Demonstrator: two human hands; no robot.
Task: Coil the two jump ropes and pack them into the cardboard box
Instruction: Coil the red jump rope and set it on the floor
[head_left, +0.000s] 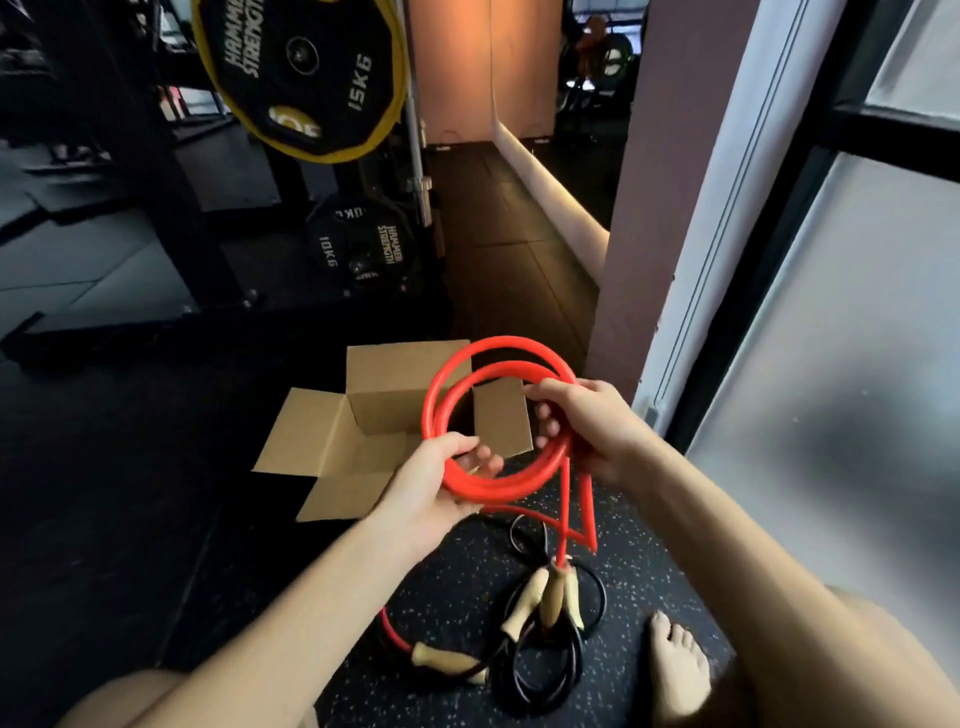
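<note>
Red jump rope (470, 387): glossy tubing, looped into a round coil held above the open cardboard box (374, 415); tails hang downward.
Hands: left hand (431, 483) and right hand (587, 426) are closed around opposite sides of the coil.
Black jump rope (545, 670): coiled on the floor (104, 467).

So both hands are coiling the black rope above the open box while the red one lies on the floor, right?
Not quite: the colours are swapped. The head view shows both hands, left hand and right hand, coiling the red rope above the open box, while the black rope lies on the floor.
</note>
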